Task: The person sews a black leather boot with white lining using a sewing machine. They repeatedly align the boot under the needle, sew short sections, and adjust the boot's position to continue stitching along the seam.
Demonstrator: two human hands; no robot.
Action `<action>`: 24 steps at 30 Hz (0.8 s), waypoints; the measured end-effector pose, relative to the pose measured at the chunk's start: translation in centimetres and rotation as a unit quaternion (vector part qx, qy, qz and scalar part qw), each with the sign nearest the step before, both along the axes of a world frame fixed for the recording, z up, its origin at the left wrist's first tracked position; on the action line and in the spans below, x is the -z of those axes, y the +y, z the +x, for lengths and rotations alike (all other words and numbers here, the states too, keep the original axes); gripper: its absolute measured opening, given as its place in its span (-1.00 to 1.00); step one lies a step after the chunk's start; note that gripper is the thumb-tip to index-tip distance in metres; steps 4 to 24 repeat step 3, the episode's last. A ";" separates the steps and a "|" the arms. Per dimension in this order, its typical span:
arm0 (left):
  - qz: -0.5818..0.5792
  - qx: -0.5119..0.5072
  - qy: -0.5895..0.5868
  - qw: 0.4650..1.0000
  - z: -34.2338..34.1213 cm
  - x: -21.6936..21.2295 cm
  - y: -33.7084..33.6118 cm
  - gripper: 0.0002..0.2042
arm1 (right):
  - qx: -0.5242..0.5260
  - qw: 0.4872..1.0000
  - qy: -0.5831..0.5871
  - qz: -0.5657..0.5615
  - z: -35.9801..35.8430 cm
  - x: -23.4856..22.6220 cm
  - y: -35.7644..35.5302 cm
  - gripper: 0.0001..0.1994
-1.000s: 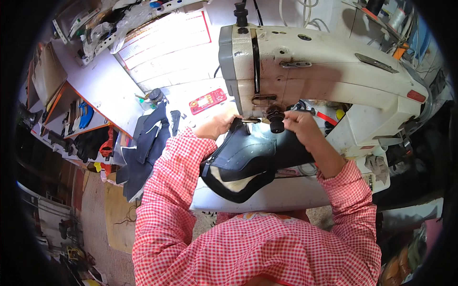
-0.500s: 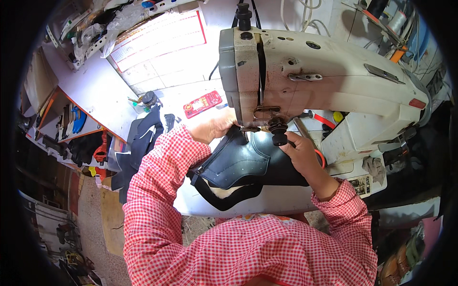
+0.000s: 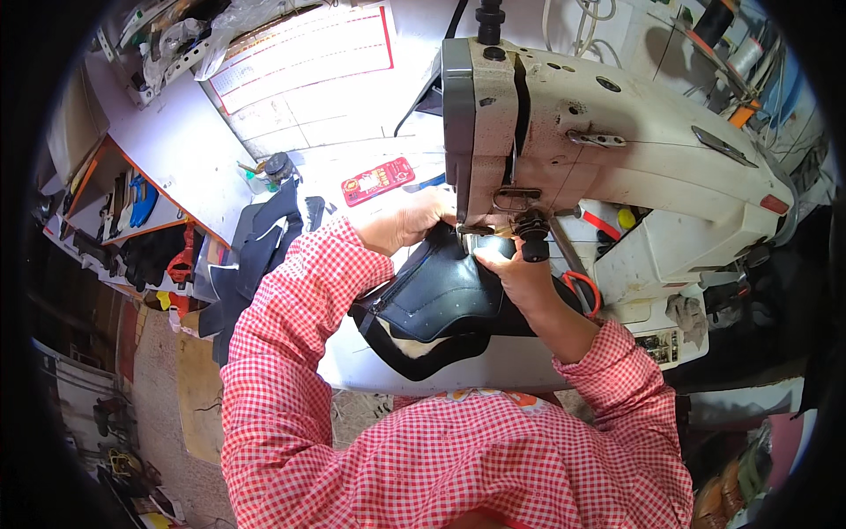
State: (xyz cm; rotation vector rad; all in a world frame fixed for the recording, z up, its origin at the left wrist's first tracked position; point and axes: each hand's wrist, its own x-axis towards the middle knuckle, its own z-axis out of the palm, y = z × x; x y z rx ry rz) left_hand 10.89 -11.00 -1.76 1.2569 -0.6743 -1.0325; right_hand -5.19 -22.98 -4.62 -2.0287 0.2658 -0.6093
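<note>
A black leather boot upper [image 3: 441,301] with a zipper and pale fleecy lining lies under the needle area of a white sewing machine [image 3: 648,145]. My left hand [image 3: 408,220] grips its far left edge, fingers bent and partly hidden behind the machine head. From the right, my right hand [image 3: 522,275] pinches the leather close beside the presser foot [image 3: 467,240]. The thumb shows there; the other fingers are mostly covered by the machine and the hand itself. The lower, fleece-lined part of the upper hangs toward me at the table's front edge.
A red phone-shaped case [image 3: 377,182] lies behind my left hand. Black material pieces [image 3: 264,238] are piled at the left, beside a white shelf unit [image 3: 172,145]. Red-handled scissors [image 3: 589,295] rest right of my right hand. A small parts tray [image 3: 658,346] sits at the table's right.
My right hand has moved left and inward, closer to the presser foot. The boot upper has turned slightly beneath it. My left hand stays at the far edge. The whole view has shifted a little.
</note>
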 end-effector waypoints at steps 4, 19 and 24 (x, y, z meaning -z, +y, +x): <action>0.001 0.012 0.003 1.000 0.1 0.0 0.2 -0.70 | -0.020 0.996 -0.050 0.070 0.8 1.2 0.0 -0.52; 0.001 0.012 0.003 1.000 0.1 0.0 0.2 -0.70 | -0.020 0.996 -0.050 0.070 0.8 1.2 0.0 -0.52; 0.001 0.012 0.003 1.000 0.1 0.0 0.2 -0.70 | -0.020 0.996 -0.050 0.070 0.8 1.2 0.0 -0.52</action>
